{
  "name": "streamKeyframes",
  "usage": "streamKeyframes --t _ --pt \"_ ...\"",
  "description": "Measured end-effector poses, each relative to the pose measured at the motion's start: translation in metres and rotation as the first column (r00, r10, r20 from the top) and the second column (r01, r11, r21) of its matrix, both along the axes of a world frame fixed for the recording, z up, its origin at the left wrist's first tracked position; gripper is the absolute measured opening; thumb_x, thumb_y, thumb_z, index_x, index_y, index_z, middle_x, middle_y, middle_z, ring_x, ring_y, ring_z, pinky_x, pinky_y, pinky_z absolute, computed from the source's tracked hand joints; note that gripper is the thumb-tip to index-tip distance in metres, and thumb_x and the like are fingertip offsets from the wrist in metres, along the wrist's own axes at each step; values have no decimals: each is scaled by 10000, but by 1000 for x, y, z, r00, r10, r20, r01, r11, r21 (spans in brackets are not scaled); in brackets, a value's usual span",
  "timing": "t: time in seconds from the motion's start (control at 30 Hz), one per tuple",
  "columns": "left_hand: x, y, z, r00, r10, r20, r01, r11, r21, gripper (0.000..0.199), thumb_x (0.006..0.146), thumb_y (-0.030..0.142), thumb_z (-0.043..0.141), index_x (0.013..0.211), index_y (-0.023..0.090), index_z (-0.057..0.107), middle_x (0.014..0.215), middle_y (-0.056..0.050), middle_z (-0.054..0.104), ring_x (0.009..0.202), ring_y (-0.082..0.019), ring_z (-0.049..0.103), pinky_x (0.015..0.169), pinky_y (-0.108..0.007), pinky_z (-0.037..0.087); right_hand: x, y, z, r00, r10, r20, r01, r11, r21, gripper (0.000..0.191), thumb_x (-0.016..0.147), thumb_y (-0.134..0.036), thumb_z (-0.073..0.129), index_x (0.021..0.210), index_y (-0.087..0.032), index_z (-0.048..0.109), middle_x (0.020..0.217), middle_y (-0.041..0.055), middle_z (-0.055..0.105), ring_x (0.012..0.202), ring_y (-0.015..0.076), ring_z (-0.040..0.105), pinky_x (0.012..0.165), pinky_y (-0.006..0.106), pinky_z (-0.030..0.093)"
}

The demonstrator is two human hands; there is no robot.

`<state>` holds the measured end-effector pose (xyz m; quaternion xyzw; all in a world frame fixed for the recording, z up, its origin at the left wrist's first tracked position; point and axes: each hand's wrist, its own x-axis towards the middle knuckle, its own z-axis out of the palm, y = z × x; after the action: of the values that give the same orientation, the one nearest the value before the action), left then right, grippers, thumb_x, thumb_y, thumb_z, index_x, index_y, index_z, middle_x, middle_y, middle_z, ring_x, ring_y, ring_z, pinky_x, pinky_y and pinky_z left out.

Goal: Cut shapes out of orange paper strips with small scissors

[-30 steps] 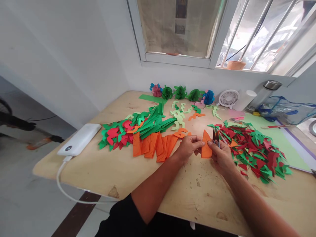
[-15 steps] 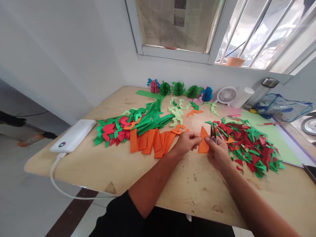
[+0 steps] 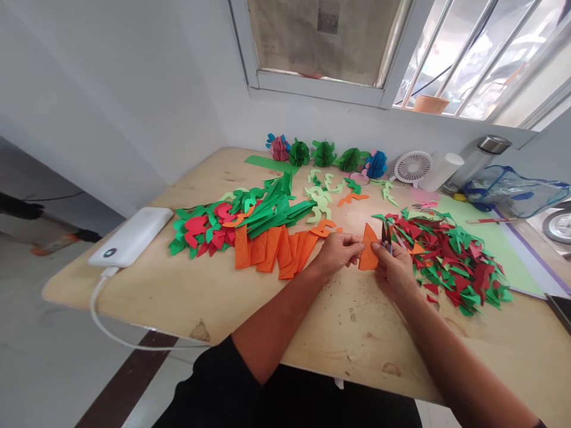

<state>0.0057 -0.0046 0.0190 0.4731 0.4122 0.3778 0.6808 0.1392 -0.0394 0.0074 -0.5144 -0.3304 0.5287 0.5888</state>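
Note:
An orange paper piece (image 3: 368, 248) with a pointed top is held upright between my two hands over the wooden table (image 3: 214, 303). My left hand (image 3: 339, 252) pinches its left edge with closed fingers. On its right edge, the thumb and fingers of my right hand (image 3: 395, 267) are closed, and dark scissors (image 3: 386, 232) rest in that same hand, blades up. Folded orange papers (image 3: 268, 249) lie left of my left hand. To the right of my right hand spreads a heap of red and green scraps (image 3: 464, 261).
Green and red cut shapes (image 3: 209, 229) and green strips (image 3: 272, 211) lie left. Paper honeycomb figures (image 3: 323, 153), a small fan (image 3: 413, 167) and a bottle (image 3: 484, 156) line the back. A white power bank (image 3: 131, 236) with a cable sits at the left edge.
The whole view has shifted slightly, with the table a little higher in it. Both hands keep hold of the orange paper, which has turned slightly.

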Motion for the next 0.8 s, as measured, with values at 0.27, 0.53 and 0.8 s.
streamKeyframes --t 0.27,0.53,0.8 --pt "0 4 -11 983 104 152 -99 994 -46 100 687 214 630 652 138 575 495 22 541 418 -58 477 431 -189 330 0 0 2 999 44 6 -44 999 -2 369 598 -411 794 662 -186 509 440 -118 262 366 28 179 351 199 89" --pt "-2 3 -12 973 112 204 -88 988 -125 225 620 300 726 659 142 571 513 17 547 453 -62 493 459 -192 359 1 1 -1 998 35 53 -36 999 34 331 638 -413 773 683 -181 540 456 -107 283 377 35 208 356 212 117" --pt "-3 5 -15 986 81 144 -71 995 -73 163 692 262 675 661 141 571 535 12 563 459 -63 513 457 -192 352 6 3 -9 989 28 146 -35 998 45 335 660 -447 749 705 -189 540 456 -104 295 378 47 229 363 220 147"
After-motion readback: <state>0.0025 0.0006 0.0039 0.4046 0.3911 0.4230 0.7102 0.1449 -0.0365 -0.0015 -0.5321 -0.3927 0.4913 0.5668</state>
